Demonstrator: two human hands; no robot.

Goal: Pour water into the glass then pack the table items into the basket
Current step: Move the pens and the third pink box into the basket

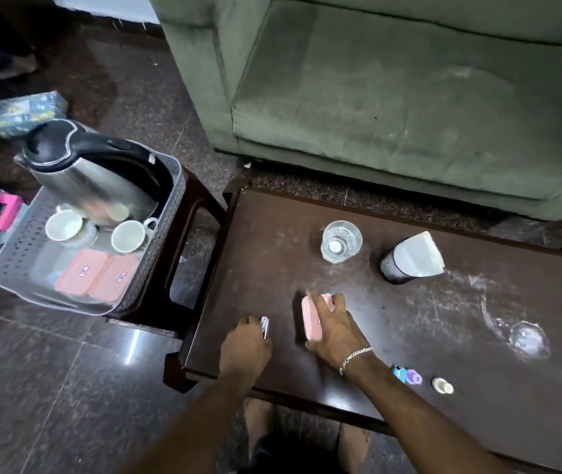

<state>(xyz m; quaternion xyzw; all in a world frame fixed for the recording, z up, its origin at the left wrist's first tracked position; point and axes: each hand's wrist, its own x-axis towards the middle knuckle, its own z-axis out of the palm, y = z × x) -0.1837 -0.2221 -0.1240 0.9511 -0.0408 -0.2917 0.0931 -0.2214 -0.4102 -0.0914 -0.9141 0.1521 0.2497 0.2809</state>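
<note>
A glass holding water stands on the dark table. My right hand grips a pink lidded box near the table's left front. My left hand is closed around a small silver metal item beside it. The grey perforated basket sits on a stool at the left. It holds a steel kettle, two white cups and two pink boxes.
A black mesh holder with white napkins stands right of the glass. Small bottles and a white cap lie near the front edge. A wet patch marks the table's right side. A green sofa stands behind the table.
</note>
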